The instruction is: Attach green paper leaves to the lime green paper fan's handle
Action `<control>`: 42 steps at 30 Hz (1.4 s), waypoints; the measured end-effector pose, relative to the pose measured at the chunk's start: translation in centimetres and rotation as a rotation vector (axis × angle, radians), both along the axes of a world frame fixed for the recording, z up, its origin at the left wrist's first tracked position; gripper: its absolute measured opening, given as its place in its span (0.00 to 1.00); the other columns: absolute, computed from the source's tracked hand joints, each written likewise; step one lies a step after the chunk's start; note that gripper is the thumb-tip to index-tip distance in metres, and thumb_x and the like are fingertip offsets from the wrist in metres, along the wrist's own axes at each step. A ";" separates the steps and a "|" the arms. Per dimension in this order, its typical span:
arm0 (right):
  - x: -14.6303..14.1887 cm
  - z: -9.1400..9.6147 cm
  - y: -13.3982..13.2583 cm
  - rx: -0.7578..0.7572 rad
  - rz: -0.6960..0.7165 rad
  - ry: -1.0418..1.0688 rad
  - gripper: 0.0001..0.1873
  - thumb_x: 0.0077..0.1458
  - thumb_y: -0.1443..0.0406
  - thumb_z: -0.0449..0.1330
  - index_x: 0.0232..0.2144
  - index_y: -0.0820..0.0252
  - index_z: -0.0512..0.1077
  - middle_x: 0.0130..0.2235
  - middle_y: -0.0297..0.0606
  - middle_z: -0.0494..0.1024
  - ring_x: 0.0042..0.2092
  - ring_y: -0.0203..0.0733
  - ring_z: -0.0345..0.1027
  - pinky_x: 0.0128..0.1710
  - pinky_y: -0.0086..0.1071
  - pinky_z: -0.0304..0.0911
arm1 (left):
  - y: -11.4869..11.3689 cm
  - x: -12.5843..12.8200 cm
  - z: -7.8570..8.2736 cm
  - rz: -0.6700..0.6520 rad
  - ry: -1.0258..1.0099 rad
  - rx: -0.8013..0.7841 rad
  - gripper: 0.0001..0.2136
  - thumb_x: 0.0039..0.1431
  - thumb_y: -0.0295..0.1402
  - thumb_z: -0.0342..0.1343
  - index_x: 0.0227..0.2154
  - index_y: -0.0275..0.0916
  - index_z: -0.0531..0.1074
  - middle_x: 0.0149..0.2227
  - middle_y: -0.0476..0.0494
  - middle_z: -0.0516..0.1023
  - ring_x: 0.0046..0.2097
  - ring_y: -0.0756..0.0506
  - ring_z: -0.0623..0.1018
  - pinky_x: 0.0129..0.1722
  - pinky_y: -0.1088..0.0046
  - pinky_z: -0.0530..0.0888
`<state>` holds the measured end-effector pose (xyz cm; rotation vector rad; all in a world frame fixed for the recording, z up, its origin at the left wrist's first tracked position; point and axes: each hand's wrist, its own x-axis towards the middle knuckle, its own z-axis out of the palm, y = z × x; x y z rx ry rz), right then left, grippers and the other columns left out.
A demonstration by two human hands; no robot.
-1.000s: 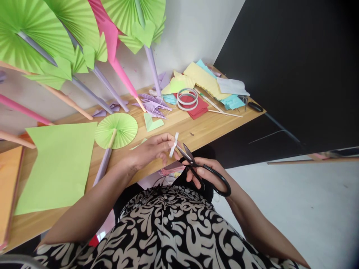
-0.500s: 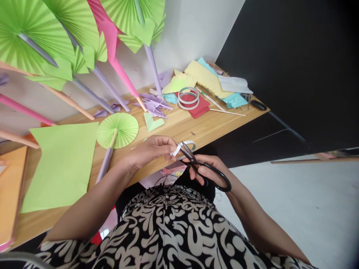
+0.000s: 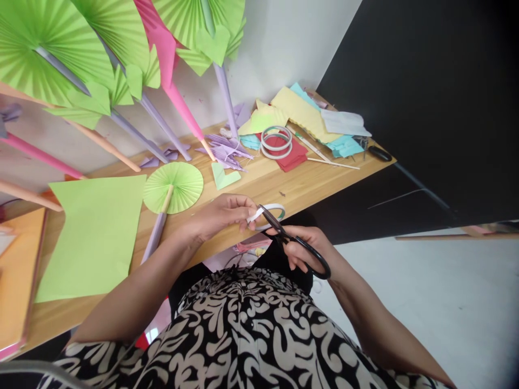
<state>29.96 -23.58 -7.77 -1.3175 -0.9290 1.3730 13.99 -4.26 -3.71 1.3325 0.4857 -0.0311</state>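
Note:
My left hand (image 3: 227,214) pinches the end of a white tape strip coming off a roll of tape (image 3: 276,210) near the table's front edge. My right hand (image 3: 306,246) grips black-handled scissors (image 3: 317,259), whose blades reach to the strip beside my left fingertips. The blades look nearly closed. Behind my left wrist lies a round pleated green paper fan (image 3: 174,183) on a purple stick (image 3: 154,239). A small folded green paper piece (image 3: 224,176) sits just beyond my left hand.
A large green paper sheet (image 3: 95,237) covers the table's left part. Tall green paper fans (image 3: 52,59) lean on the wall. Two tape rings (image 3: 277,143) lie on red paper (image 3: 294,156) at the back right, among coloured scraps. A black-handled tool (image 3: 380,153) rests at the right corner.
The scissor blades have closed further at the tape strip, and their handles have come nearer together. My left hand keeps its pinch. The whole view has shifted slightly.

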 end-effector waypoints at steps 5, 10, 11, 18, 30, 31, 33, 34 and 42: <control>-0.5 -0.4 0.0 0.015 -0.012 0.054 0.37 0.54 0.42 0.64 0.53 0.66 0.77 0.16 0.24 0.64 0.15 0.30 0.57 0.18 0.27 0.61 | -0.5 -0.5 -0.1 0.053 0.023 0.023 0.10 0.54 0.38 0.64 0.29 0.35 0.75 0.27 0.48 0.78 0.26 0.53 0.71 0.31 0.76 0.67; -1.2 -0.7 0.4 0.149 0.080 0.223 0.43 0.50 0.35 0.62 0.52 0.64 0.75 0.19 0.21 0.60 0.17 0.27 0.49 0.30 0.35 0.73 | -1.1 -1.4 0.5 0.094 -0.005 0.014 0.11 0.55 0.38 0.64 0.30 0.35 0.74 0.27 0.48 0.77 0.25 0.54 0.70 0.28 0.77 0.67; -1.4 -0.8 0.6 0.177 0.093 0.247 0.43 0.50 0.34 0.61 0.52 0.63 0.75 0.20 0.22 0.61 0.19 0.28 0.49 0.32 0.36 0.74 | -1.2 -1.6 0.7 0.099 -0.007 0.017 0.11 0.55 0.39 0.64 0.30 0.35 0.74 0.26 0.48 0.77 0.25 0.54 0.70 0.28 0.77 0.67; -1.8 -0.8 0.7 0.256 -0.023 0.312 0.40 0.50 0.31 0.57 0.48 0.55 0.73 0.24 0.24 0.60 0.21 0.30 0.50 0.35 0.39 0.74 | -1.5 -2.8 0.9 0.176 0.019 0.093 0.09 0.55 0.36 0.63 0.29 0.35 0.74 0.25 0.50 0.76 0.24 0.55 0.70 0.28 0.78 0.68; 5.0 3.2 2.9 0.093 -0.160 -0.555 0.38 0.44 0.47 0.74 0.55 0.51 0.73 0.39 0.36 0.75 0.40 0.43 0.70 0.45 0.37 0.68 | -0.4 -4.7 0.5 0.495 -0.191 0.017 0.14 0.52 0.41 0.68 0.28 0.35 0.74 0.27 0.46 0.77 0.28 0.51 0.74 0.27 0.76 0.70; 4.7 3.2 2.9 0.119 -0.111 -0.496 0.39 0.44 0.45 0.73 0.55 0.52 0.73 0.38 0.36 0.74 0.39 0.43 0.69 0.45 0.37 0.67 | -0.5 -4.9 0.5 0.508 -0.183 0.106 0.13 0.54 0.40 0.66 0.28 0.35 0.74 0.26 0.47 0.76 0.28 0.51 0.73 0.28 0.75 0.70; 3.7 3.2 2.9 0.182 -0.016 -0.373 0.40 0.45 0.41 0.71 0.55 0.54 0.72 0.37 0.37 0.73 0.39 0.43 0.68 0.44 0.36 0.67 | -1.1 -5.0 0.6 0.532 -0.186 0.354 0.09 0.57 0.37 0.62 0.27 0.37 0.73 0.27 0.48 0.75 0.30 0.51 0.72 0.33 0.74 0.70; 3.1 3.1 2.9 0.214 0.023 -0.312 0.41 0.46 0.39 0.69 0.55 0.54 0.71 0.37 0.37 0.72 0.39 0.43 0.67 0.44 0.36 0.67 | -1.4 -5.1 0.7 0.534 -0.199 0.492 0.08 0.59 0.35 0.60 0.26 0.37 0.73 0.28 0.48 0.75 0.31 0.50 0.73 0.35 0.74 0.70; -1.2 3.2 2.3 0.221 0.308 0.036 0.44 0.44 0.32 0.62 0.50 0.58 0.74 0.33 0.35 0.71 0.36 0.41 0.68 0.43 0.37 0.66 | -2.2 -4.1 0.1 0.547 -0.248 0.768 0.08 0.62 0.31 0.56 0.26 0.39 0.71 0.32 0.45 0.76 0.35 0.48 0.74 0.37 0.73 0.69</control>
